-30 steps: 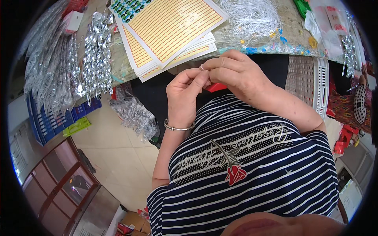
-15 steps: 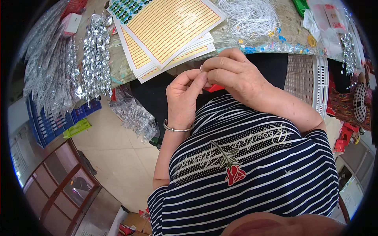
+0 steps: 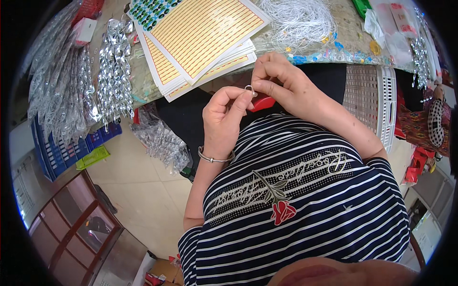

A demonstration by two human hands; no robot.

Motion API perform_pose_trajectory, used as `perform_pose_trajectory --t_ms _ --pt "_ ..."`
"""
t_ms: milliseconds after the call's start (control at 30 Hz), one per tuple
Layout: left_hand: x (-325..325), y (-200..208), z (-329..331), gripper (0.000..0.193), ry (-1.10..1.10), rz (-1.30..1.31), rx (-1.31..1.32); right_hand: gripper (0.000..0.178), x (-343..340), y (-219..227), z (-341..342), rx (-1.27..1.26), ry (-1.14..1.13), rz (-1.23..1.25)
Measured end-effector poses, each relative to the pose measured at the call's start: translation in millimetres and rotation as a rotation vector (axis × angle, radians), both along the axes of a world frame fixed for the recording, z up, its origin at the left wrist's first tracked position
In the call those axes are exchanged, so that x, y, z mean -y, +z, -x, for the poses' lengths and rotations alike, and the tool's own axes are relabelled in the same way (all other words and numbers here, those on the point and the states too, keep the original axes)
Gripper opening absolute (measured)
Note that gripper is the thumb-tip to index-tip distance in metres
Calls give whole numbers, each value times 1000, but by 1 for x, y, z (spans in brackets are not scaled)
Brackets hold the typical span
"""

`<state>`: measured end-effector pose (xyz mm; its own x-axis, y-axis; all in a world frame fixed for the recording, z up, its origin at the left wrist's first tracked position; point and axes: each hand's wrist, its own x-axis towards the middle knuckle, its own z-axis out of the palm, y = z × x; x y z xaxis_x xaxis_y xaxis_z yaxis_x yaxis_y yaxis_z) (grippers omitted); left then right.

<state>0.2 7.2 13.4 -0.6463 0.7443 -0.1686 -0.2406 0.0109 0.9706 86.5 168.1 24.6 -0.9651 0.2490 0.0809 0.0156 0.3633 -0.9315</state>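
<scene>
Ring: a small silver ring (image 3: 249, 88) held in front of the chest, just below the table (image 3: 329, 47) edge; its opening faces up toward the camera, so no long axis can be told.
Left hand: left hand (image 3: 224, 117) with thumb and forefinger pressed together on the ring's lower side — the other fingers curled in; a thin bangle (image 3: 214, 158) on the wrist.
Right hand: right hand (image 3: 281, 83) with fingertips pinched on the ring's right side, touching the left hand's fingertips.
Red piece: a red thing (image 3: 263, 102) lies just under both hands — its kind cannot be told.
Sheets: a fanned stack of square sheets (image 3: 205, 35), orange rows with white borders, on the table above the hands; one at the top left carries green dots.
Thread: a loose white bundle of thread (image 3: 300, 19) right of the sheets.
Packets: shiny silver packets (image 3: 112, 71) in rows on the left.
Crates: blue crates (image 3: 71, 148) below the packets, a white basket (image 3: 372, 95) on the right.
</scene>
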Motion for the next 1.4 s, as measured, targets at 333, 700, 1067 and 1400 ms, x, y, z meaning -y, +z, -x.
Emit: perform_pose_trajectory --t_ms 333,700,1067,1400 --pt "-1 5 1 10 41 -24 184 10 -2 -2 10 8 28 187" --pt "-1 2 3 8 34 -28 37 9 -2 10 2 -125 7 -89" --pt "-1 -6 4 5 11 35 -267 14 0 15 2 -133 2 -348" --pt "-2 -18 3 8 3 74 -609 10 5 5 9 -243 -1 -621"
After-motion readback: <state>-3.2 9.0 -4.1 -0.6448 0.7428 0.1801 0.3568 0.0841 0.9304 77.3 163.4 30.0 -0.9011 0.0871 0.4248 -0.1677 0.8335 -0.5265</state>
